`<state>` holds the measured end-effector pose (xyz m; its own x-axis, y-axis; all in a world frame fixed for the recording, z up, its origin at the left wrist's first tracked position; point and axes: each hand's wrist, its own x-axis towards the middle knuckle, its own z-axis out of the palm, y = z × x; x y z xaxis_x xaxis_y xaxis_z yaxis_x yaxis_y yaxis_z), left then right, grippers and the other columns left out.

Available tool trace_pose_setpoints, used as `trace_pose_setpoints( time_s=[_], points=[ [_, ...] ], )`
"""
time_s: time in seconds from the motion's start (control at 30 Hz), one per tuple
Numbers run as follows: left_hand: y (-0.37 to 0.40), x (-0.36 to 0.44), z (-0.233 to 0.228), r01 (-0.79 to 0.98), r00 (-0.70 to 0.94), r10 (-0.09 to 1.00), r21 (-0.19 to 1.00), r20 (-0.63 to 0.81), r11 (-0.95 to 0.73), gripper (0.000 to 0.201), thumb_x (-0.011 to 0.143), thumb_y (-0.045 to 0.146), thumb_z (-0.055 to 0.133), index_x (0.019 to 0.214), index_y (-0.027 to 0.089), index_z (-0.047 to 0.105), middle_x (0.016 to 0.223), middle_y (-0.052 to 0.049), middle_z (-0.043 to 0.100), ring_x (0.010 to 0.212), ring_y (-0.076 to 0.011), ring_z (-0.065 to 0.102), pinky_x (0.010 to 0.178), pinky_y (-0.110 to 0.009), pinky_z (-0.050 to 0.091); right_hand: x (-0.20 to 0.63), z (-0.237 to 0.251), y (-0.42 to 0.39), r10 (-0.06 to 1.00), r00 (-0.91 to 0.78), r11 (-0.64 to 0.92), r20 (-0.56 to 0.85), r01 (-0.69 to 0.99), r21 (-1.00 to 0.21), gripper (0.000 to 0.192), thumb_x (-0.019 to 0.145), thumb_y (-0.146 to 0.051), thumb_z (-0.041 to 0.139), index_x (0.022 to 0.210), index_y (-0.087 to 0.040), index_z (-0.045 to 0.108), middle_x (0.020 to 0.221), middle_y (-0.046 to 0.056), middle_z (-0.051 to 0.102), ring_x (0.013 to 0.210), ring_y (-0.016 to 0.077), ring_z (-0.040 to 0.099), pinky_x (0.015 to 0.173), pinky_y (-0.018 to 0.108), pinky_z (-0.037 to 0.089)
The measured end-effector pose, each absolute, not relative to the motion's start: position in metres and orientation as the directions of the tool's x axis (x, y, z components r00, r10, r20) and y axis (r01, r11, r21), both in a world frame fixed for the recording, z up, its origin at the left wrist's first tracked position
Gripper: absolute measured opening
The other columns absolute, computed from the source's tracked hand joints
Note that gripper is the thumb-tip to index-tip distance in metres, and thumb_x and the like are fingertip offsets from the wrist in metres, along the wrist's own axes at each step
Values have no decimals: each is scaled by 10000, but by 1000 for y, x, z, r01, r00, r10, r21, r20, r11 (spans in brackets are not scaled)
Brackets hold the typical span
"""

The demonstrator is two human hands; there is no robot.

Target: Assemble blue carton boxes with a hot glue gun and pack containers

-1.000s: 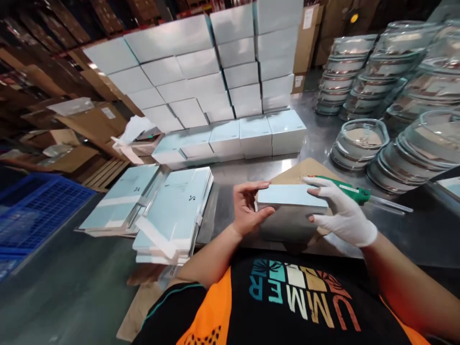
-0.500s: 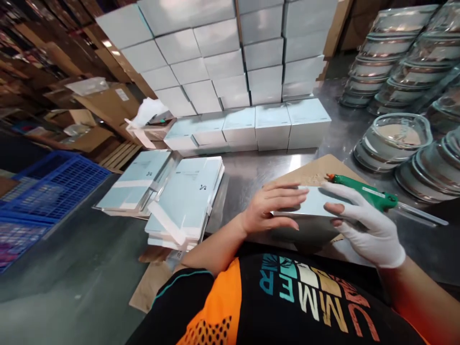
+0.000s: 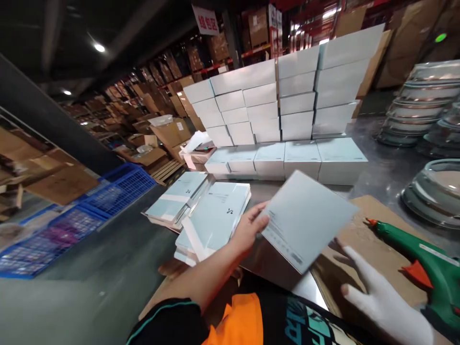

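Left hand (image 3: 251, 229), bare, clamped on the near-left edge of a pale blue box (image 3: 306, 219), thumb on top and fingers hidden beneath. Box lifted clear of the steel table (image 3: 381, 170), tilted, broad face turned up toward the camera, small print along its lower edge. Right hand (image 3: 384, 302) in a white glove, fingers spread and holding nothing, resting low on a sheet of brown cardboard (image 3: 362, 239), just under the box's right corner and apart from it. Green glue gun (image 3: 427, 266) lying on the same cardboard right beside that hand, orange nozzle pointing left.

Left of the lifted box, two untidy piles of flat unfolded cartons (image 3: 212, 218), same pale blue, overhanging the table edge. Behind, a single row of finished boxes (image 3: 304, 160) on the table, and behind that a tall wall of stacked boxes (image 3: 287, 96). Far right, stacks of clear glass dishes (image 3: 420, 103), one more dish (image 3: 436, 191) nearer. Off the table to the left, blue plastic crates (image 3: 82, 211) and heaps of brown shipping cartons (image 3: 168, 132) under warehouse shelving.
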<state>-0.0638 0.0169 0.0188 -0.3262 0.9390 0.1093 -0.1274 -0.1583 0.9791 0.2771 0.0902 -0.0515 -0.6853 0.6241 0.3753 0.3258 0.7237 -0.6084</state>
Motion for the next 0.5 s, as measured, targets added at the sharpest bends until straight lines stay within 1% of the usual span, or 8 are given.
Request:
trace_pose_setpoints(
  time_s=[0.1,0.13,0.17,0.2,0.23,0.33,0.4,0.5],
  points=[
    [38,-120,60,-119,-624,769,954,143,-274,550,682,611,958,978,181,786,877,-57,796,826,-249,755,721,-324,594,261,-66,87,370,-874,893,315,240,-381,718,954,-444,717,1637,-306,544,1688,163,536,1527,460,541,1203,662,518],
    [47,-141,72,-99,-730,667,944,147,-316,508,682,574,960,928,176,761,837,-45,778,777,-226,737,675,-300,575,255,-67,87,305,-908,921,288,204,-331,668,945,-450,732,1584,-300,612,1674,166,552,1520,471,543,1209,697,489],
    [56,-162,83,-81,-779,609,941,146,-330,446,758,547,911,951,184,738,860,-37,775,785,-204,731,673,-278,567,251,-67,88,267,-926,936,267,183,-300,627,942,-456,737,1541,-288,657,1648,176,579,1493,479,566,1200,721,478],
    [65,-184,93,-69,-822,555,943,131,-326,370,860,519,826,984,188,715,865,-31,768,777,-188,725,658,-265,556,247,-66,89,256,-932,941,257,180,-286,600,943,-455,734,1513,-272,683,1622,188,604,1460,482,594,1187,733,477],
    [73,-204,102,-55,-885,457,953,91,-297,309,938,485,742,987,184,691,837,-28,752,742,-178,714,623,-256,536,244,-65,90,266,-928,939,261,189,-287,579,944,-445,728,1491,-259,699,1601,196,622,1436,481,612,1180,736,476],
    [97,-257,124,-2,-944,323,974,74,-229,241,1098,386,481,1056,185,607,833,5,696,715,-130,666,604,-220,486,241,-66,91,333,-894,908,299,219,-356,538,929,-399,723,1455,-283,725,1582,159,648,1452,456,601,1223,702,438],
    [111,-284,131,15,-955,292,988,60,-155,237,1131,346,412,1046,185,563,809,25,642,711,-115,624,622,-213,461,242,-70,90,368,-877,881,309,223,-416,506,928,-394,720,1426,-308,743,1590,124,647,1478,429,582,1263,660,404],
    [128,-311,130,12,-953,303,1000,18,-22,160,1128,290,470,1027,185,537,797,42,586,727,-109,566,691,-232,462,243,-73,88,391,-866,864,311,228,-449,468,932,-395,714,1390,-313,760,1589,112,649,1472,422,586,1265,647,400]
  ],
)
